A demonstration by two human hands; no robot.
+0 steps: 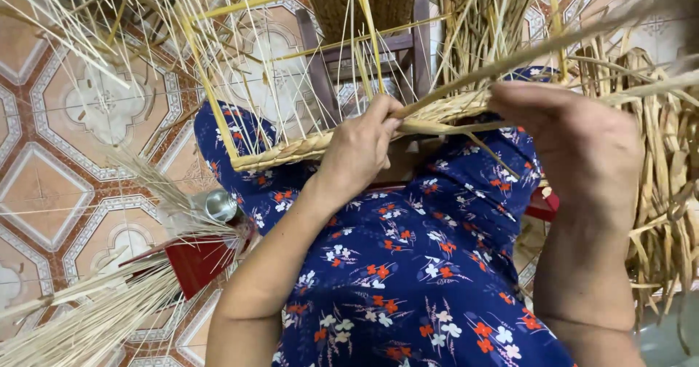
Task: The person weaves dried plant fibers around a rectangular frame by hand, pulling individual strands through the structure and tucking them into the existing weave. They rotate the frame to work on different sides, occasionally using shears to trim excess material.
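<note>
Straw-coloured braided edging runs along the bottom of a basket frame of pale yellow canes, which rests on the person's lap, over a dark blue flowered dress. The left hand is closed on the braid about midway along the frame's lower rail, thumb and fingers pinching the woven strands against the cane. The right hand is curled over the far end of the same braid, its grip shut around the loose straw strands that rise diagonally toward the upper right.

Judging from how things lie, the weaving is at an early stage: only this one low band of plaiting is finished, from the frame's left corner up to the hands, while the thin upright stakes above it stand bare, with open gaps between them. Most of the wall appears not yet woven.

Bundles of dried rush hang just beside the right forearm, and a sheaf of finer pale stalks lies on the patterned tiled floor at lower left, near a red stool and a small metal canister. A wooden chair stands beyond the frame.
</note>
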